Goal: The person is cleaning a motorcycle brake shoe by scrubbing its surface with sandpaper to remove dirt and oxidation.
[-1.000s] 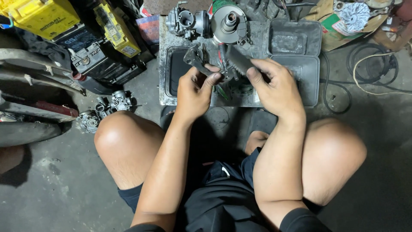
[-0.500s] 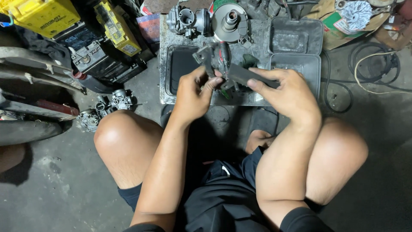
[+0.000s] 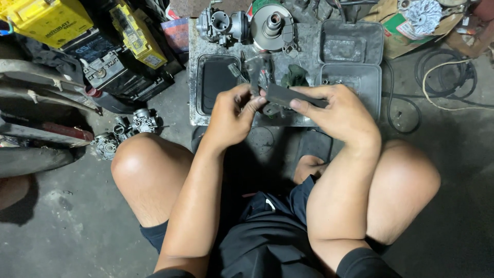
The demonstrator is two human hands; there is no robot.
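I squat over a concrete floor with both hands raised above a grey metal tray (image 3: 216,118). My right hand (image 3: 339,113) grips a flat dark rectangular piece (image 3: 290,96), thumb on top and fingers beneath. My left hand (image 3: 231,116) pinches a small dark metal part (image 3: 256,77) at the left end of that piece, fingers closed around it. The two hands almost touch above the tray's front edge. What lies directly under the hands is hidden.
On the tray's far side stand a carburetor (image 3: 218,23) and a round clutch assembly (image 3: 271,25), beside two dark plastic trays (image 3: 352,49). Yellow-and-black batteries (image 3: 77,36) and more carburetors (image 3: 128,128) sit left. Cables (image 3: 437,77) coil on the right.
Both hands have come toward me, off the tray's middle to its front edge, carrying the dark flat piece and small part. The right hand's piece now lies more level.
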